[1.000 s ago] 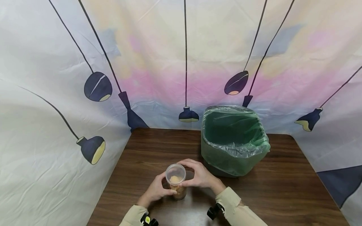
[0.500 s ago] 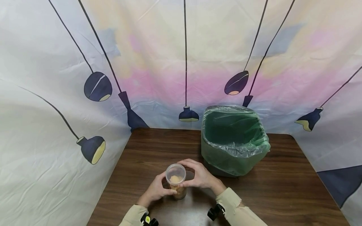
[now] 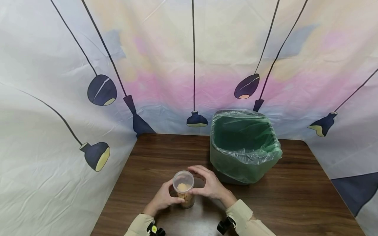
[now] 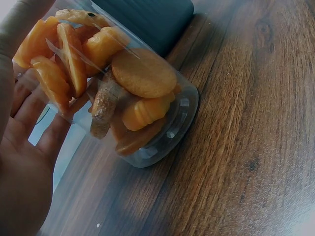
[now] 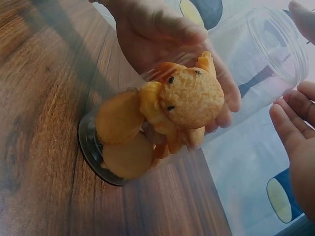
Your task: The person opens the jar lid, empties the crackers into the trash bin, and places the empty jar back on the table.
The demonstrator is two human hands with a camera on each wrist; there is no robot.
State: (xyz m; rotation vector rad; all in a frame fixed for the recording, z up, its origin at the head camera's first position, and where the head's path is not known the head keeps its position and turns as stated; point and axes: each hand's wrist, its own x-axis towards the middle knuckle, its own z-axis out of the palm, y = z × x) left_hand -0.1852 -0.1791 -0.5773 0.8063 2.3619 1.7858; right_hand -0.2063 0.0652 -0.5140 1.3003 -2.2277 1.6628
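A clear plastic jar (image 3: 188, 204) partly filled with cookies stands on the table in front of me. Through its wall in the left wrist view I see round and twisted golden cookies (image 4: 145, 73). My left hand (image 3: 161, 196) grips the jar's side, thumb in front and fingers behind; in the right wrist view its palm lies against the wall. My right hand (image 3: 211, 185) curves its thumb and fingers around the jar's rim (image 5: 295, 54). Whether every fingertip presses there is hard to see. I cannot tell whether a clear lid covers the top.
A bin (image 3: 227, 178) with a green liner bag (image 3: 248, 164) stands on the brown wooden table (image 3: 165, 150), behind and right of my hands. A cloth backdrop (image 3: 165, 65) printed with hanging lamps rises behind the table and along both sides.
My right hand has shifted very slightly to the right at the rim, its fingers a little looser around it. The jar and my left hand stay where they were.
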